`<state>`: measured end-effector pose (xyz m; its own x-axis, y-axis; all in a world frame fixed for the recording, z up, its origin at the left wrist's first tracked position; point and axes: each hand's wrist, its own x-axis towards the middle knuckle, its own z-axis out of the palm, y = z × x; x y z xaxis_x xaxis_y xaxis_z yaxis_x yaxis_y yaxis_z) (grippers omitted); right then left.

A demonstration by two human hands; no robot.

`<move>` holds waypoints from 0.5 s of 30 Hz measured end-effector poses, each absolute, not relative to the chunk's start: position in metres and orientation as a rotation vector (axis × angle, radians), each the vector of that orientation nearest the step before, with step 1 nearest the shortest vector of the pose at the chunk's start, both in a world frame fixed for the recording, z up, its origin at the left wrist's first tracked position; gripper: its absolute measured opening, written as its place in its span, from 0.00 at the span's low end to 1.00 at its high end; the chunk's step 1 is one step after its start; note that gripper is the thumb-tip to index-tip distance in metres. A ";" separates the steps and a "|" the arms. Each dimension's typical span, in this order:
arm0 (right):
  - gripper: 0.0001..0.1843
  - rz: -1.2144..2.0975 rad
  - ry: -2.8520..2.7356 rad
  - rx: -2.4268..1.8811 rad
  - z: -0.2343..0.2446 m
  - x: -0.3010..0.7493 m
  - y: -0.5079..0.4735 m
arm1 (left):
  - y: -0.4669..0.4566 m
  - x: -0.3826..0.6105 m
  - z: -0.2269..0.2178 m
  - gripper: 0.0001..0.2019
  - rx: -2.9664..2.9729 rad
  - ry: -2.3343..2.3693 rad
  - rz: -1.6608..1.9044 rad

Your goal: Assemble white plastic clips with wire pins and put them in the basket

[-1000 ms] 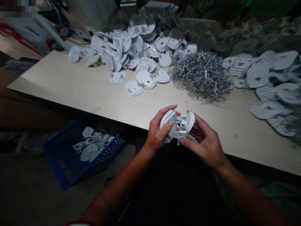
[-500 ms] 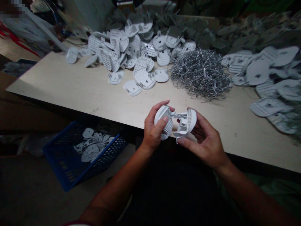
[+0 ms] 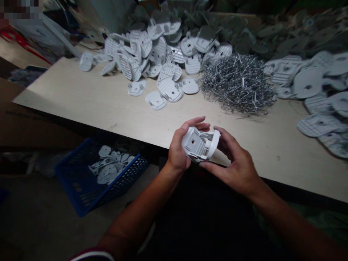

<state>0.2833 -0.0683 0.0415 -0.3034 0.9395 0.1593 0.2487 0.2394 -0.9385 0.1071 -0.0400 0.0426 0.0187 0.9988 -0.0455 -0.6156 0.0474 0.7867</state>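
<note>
Just over the front edge of the table, my left hand (image 3: 178,148) cups a white plastic plate (image 3: 192,141) with a small hole and a ribbed inner face. My right hand (image 3: 239,163) grips a second white plastic plate (image 3: 215,145) by its rim, thumb below and fingers above. The two plates meet at their side lugs, inner faces toward each other and tilted apart. Whether the lugs are locked together I cannot tell. The right-hand fingers are partly hidden behind the plate.
Loose white plates (image 3: 141,45) are heaped at the back of the pale table (image 3: 89,105). Beside them lies a pile of metal pins or springs (image 3: 239,85). More plates (image 3: 308,83) spread on the right. A blue crate (image 3: 78,195) with several white pieces stands on the floor at left.
The two plates have come together from a small gap, and the left one has turned to show its inner face. My left thumb has moved off its front. The camera view has shifted slightly.
</note>
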 end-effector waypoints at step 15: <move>0.58 0.994 -1.927 -1.064 0.033 0.268 -0.047 | -0.037 0.097 0.028 0.16 0.728 0.914 1.527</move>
<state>0.2682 -0.0469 0.0334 -0.4084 0.8876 0.2129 0.3413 0.3649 -0.8663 0.0970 -0.0367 0.0284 -0.1522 0.9875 -0.0418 -0.5031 -0.0410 0.8633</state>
